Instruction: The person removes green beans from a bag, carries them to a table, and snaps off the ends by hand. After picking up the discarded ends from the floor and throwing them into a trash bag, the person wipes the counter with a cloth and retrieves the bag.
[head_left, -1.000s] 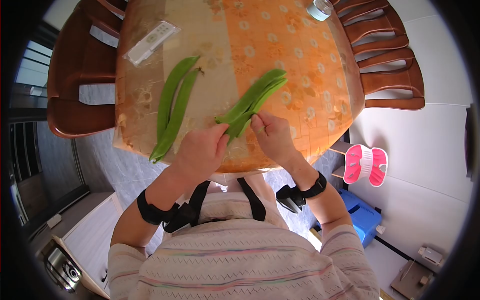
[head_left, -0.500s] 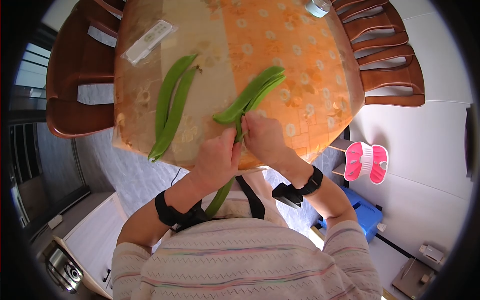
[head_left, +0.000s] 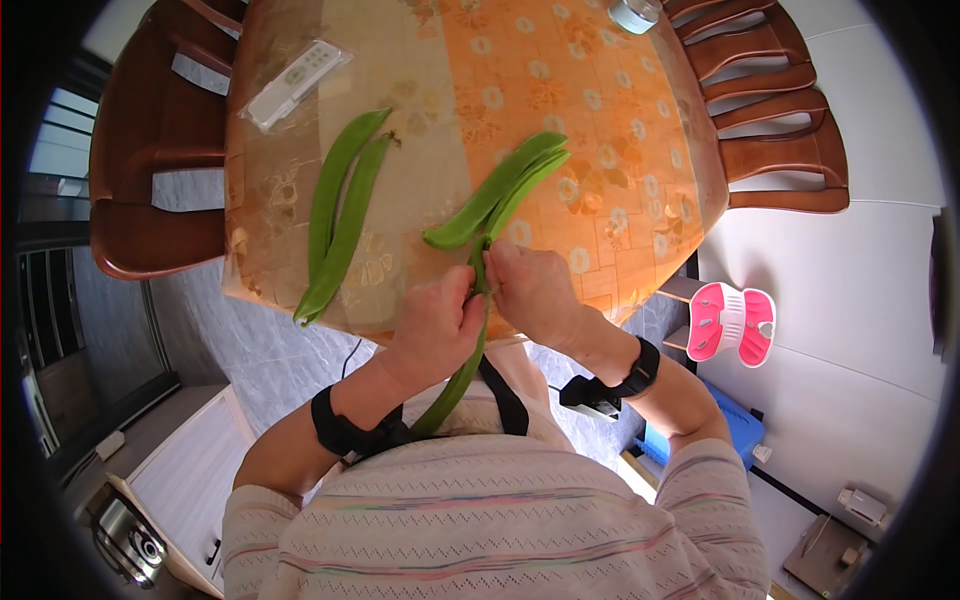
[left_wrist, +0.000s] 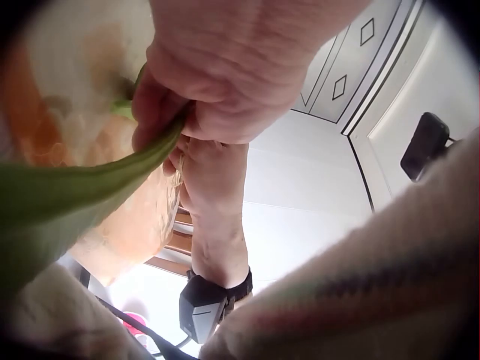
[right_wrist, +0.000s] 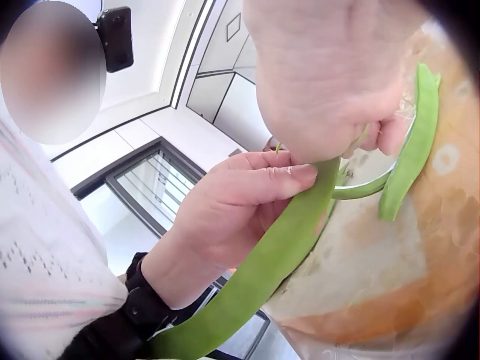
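A long, flat green bean pod (head_left: 455,392) is held between the hands at the table's near edge, its lower length hanging toward the person's lap. My left hand (head_left: 437,318) grips it near its upper end, thumb pressed along its flat side in the right wrist view, where the pod (right_wrist: 251,281) runs down past the left wrist. Close beside, my right hand (head_left: 535,292) pinches the pod's end; its fingertips are partly hidden. Just beyond the hands lies a small bunch of bean pods (head_left: 500,190). Two more bean pods (head_left: 345,205) lie to the left, side by side.
A patterned cloth under clear plastic covers the table (head_left: 620,150). A remote in a plastic wrapper (head_left: 296,85) lies at the far left, a glass jar (head_left: 635,14) at the far right. Wooden chairs (head_left: 160,140) flank both sides.
The left hand has moved right and toward the body, drawing a pod from the bunch so its length hangs down. The right hand has come in close beside it, then shifted slightly toward the body.
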